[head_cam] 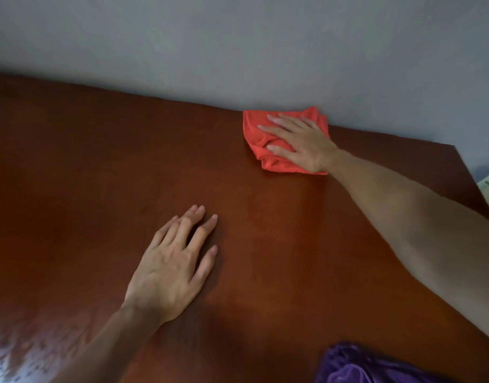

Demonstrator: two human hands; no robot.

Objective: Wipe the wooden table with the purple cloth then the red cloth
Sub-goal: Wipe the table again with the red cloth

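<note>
Right hand (pixel 301 142), fingers spread flat, presses the red cloth (pixel 268 139) onto the wooden counter (pixel 85 161) at its far edge against the wall, at 1 o'clock. Left hand (pixel 171 266) rests open, palm down, at centre. Purple cloth (pixel 359 366) lies bunched at 5 o'clock.

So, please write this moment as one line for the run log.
right hand: flat on red cloth, far table edge | left hand: flat on table | purple cloth: near edge, untouched
</note>
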